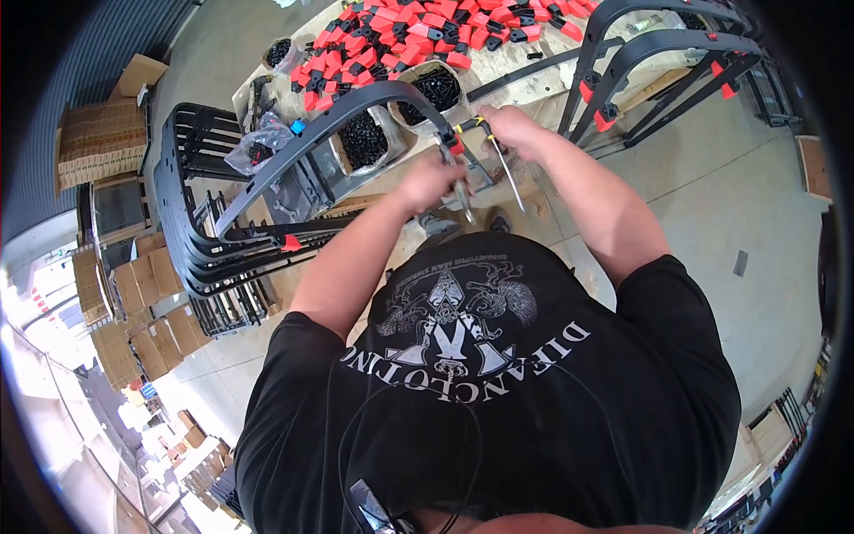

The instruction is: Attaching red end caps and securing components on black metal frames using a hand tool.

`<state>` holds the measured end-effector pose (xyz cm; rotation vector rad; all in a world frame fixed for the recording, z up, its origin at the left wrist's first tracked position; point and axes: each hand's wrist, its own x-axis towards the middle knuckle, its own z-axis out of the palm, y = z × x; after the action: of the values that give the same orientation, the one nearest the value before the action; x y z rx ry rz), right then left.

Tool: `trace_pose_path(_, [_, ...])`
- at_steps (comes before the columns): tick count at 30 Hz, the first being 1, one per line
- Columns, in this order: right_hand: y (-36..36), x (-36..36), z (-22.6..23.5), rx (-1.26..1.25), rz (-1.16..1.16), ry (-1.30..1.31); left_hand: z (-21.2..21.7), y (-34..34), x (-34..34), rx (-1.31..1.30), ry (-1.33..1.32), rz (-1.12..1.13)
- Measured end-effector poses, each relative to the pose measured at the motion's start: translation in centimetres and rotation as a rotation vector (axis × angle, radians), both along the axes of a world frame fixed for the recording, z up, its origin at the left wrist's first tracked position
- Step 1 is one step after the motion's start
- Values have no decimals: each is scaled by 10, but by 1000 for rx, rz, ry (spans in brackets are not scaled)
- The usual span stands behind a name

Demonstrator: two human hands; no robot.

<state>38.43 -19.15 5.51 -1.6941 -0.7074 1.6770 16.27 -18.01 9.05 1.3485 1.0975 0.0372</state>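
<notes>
My right hand (pixel 511 130) is closed on a tool with a yellow-and-black handle (pixel 471 124) and a long thin metal shaft, which slants down toward my body. To its left, my closed left hand (pixel 431 182) grips a slim grey metal tool (pixel 468 208), blurred, its kind unclear. Just beyond that hand is the end of a black curved tube frame (pixel 342 105), with a red fitting (pixel 457 144) there. Past the hands, an open container of small black parts (pixel 432 93) stands on the bench.
Red-and-black plastic pieces (pixel 400 40) are heaped on the bench. Another container of black parts (pixel 363 142) and a clear plastic bag (pixel 260 147) lie left of centre. Stacked black frames (pixel 182 196) stand at left, more frames (pixel 658 62) at right. Cardboard boxes (pixel 102 142) line the far left.
</notes>
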Motion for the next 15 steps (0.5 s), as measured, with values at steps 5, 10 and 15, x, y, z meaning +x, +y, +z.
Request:
trace_pose_path(5, [-4, -7, -3, 23, -121, 89, -3, 15, 9, -304, -19, 91])
trace_pose_path(10, [-9, -22, -4, -5, -233, -28, -2, 4, 1, -373, -248, 137])
trace_pose_path(15, [-11, -34, 0, 17, -198, -201, 21, 14, 8, -397, -142, 125])
